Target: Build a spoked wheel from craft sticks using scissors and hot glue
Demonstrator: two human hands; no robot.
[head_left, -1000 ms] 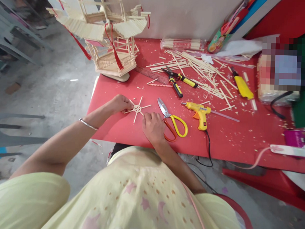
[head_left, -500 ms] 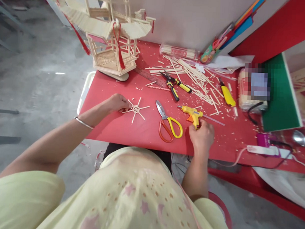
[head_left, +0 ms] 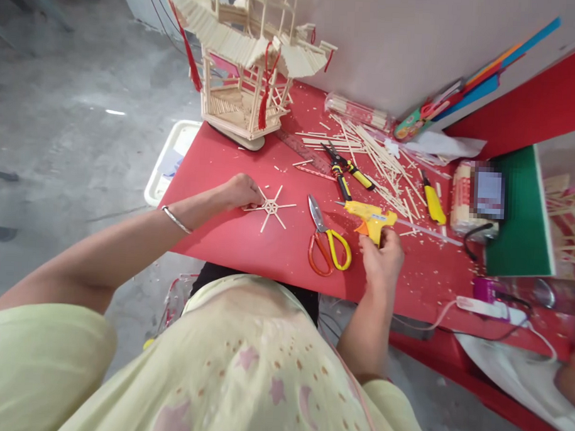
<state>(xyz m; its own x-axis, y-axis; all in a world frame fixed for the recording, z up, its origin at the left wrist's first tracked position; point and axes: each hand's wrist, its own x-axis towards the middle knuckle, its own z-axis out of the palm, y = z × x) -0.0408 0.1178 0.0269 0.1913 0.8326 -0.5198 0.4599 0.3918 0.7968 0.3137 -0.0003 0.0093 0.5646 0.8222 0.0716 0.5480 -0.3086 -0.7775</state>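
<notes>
Glue gun [head_left: 370, 213], yellow plastic with an orange trigger, is grasped by the handle in my right hand [head_left: 384, 251], nozzle pointing left. Six-spoked frame of pale thin sticks [head_left: 271, 207] lies flat on the red tabletop [head_left: 239, 245], left of the metal scissors with red and yellow handles [head_left: 321, 228]. My left hand [head_left: 245, 191] is curled at the frame's left spokes; whether pinching or only touching, I cannot tell.

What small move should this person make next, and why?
Probably bring the yellow plastic glue gun leftward over the metal scissors with red and yellow handles, toward the pale six-spoked stick star: the right hand holds the gun's handle, and the left hand touches the star.
</notes>
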